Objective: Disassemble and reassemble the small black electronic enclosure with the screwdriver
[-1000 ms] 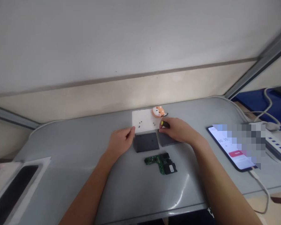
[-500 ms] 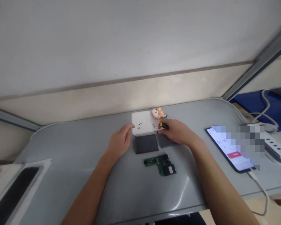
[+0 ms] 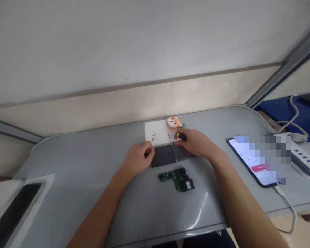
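My left hand [image 3: 138, 159] rests on the grey table [image 3: 93, 186] with its fingers curled against the left edge of a dark flat case part [image 3: 163, 155]. My right hand [image 3: 196, 143] is closed round a small tool with a black and yellow end [image 3: 181, 135], and lies over a second dark part [image 3: 184, 153]. A white card [image 3: 157, 133] with several tiny dark screws lies just beyond both hands. An orange animal-shaped trinket [image 3: 174, 122] sits at the card's far right corner. A green circuit board [image 3: 177, 178] lies nearer me, untouched.
A phone [image 3: 258, 162] with a lit screen lies at the right, a cable running from it. Behind it is a white power strip [image 3: 303, 157] with cables. At the far left sits a white tray with a dark inset [image 3: 12, 213]. A pale wall stands behind the table.
My left hand has slid back from the white card's left corner to the left edge of the dark case part. The right hand has hardly moved.
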A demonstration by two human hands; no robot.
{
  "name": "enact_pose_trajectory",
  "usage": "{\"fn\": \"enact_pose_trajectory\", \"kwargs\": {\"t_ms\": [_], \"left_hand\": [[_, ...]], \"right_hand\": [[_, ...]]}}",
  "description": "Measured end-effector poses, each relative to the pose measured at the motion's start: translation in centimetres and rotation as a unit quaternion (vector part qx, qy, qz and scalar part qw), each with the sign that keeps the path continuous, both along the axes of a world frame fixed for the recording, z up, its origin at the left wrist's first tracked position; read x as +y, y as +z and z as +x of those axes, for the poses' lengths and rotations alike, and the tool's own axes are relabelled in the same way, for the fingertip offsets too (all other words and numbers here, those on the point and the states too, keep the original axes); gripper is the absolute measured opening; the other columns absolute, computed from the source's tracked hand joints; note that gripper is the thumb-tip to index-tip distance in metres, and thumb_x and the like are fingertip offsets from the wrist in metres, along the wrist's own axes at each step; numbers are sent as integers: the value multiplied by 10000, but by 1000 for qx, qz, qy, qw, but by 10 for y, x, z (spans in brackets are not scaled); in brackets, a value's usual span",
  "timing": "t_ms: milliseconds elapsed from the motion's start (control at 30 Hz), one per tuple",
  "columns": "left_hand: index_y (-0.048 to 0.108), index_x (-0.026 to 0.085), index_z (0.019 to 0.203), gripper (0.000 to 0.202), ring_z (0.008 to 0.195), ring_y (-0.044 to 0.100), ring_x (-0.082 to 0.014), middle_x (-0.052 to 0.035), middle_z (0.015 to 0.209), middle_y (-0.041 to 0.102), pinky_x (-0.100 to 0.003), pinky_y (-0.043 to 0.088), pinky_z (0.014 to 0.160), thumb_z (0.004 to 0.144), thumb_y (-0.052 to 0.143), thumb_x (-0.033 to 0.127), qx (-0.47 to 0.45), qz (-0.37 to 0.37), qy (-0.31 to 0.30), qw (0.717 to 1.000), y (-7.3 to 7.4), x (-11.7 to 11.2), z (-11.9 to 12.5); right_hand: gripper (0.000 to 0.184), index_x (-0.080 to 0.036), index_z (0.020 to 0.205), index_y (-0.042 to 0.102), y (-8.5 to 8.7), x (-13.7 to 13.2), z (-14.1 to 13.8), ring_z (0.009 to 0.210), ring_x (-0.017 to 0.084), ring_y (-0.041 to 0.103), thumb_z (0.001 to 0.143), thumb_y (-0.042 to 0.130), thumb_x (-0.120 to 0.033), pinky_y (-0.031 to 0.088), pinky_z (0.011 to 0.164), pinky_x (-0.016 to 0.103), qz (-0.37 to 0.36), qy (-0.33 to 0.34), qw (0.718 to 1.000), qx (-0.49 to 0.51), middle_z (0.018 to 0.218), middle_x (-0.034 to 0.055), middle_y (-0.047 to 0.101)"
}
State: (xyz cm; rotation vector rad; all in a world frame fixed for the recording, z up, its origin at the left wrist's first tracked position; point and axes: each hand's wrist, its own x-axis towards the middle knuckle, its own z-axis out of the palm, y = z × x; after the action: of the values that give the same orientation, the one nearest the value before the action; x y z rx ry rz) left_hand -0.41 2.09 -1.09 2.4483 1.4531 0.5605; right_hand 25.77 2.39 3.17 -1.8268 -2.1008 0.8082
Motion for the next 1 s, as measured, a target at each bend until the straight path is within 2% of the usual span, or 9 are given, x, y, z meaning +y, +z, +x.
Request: {"fn": "enact_pose_trajectory", "kwargs": {"t_ms": [100, 233, 367, 533, 733, 1000], "left_hand": [[423, 214, 670, 325, 569, 408, -136, 27, 613, 495, -285, 281, 593, 977, 477, 306, -2, -8, -2, 1000, 0, 0, 0], [446, 214, 673, 320, 571, 413, -137, 20, 622, 516, -293, 284, 588, 978, 479, 304, -5, -8, 4, 1000, 1, -1, 0], [454, 215, 686, 313, 573, 438, -139, 20, 632, 540, -291, 297, 587, 985, 475, 304, -4, -10, -2, 1000, 2, -1, 1], [465, 216, 693, 305, 574, 443, -143, 15, 641, 555, -297, 294, 593, 987, 478, 296, 8, -1, -1, 1000, 1, -1, 2], [459, 215, 701, 317, 576, 446, -142, 18, 644, 550, -284, 291, 594, 1003, 471, 311, 7, -15, 2, 1000, 2, -1, 2], [470, 212, 718, 367, 598, 445, -143, 11, 661, 551, -287, 287, 614, 1036, 409, 383, 6, -2, 1, 1000, -2, 1, -1]], "right_hand": [[140, -263, 1007, 688, 1, -1, -1, 734, 200, 640, 909, 617, -333, 406, 690, 313, 3, 3, 1000, -5, 860, 29, 752], [161, -252, 1036, 690, 3, -3, -2, 795, 218, 658, 922, 617, -339, 402, 690, 314, 14, 0, 1000, -27, 949, 54, 769], [166, -243, 997, 687, 3, -4, -4, 764, 218, 653, 937, 593, -367, 403, 671, 321, 4, -4, 999, -40, 923, 57, 766], [189, -271, 1071, 691, 4, -4, -2, 819, 229, 668, 925, 598, -348, 421, 698, 327, 8, -6, 1000, -29, 957, 44, 767], [149, -250, 994, 674, 1, -2, 3, 770, 213, 650, 917, 601, -355, 419, 692, 325, 8, 7, 999, -33, 928, 45, 758], [195, -253, 1050, 697, 1, -2, 4, 772, 204, 651, 929, 572, -343, 405, 680, 316, 20, 19, 999, -18, 943, 52, 759]]}}
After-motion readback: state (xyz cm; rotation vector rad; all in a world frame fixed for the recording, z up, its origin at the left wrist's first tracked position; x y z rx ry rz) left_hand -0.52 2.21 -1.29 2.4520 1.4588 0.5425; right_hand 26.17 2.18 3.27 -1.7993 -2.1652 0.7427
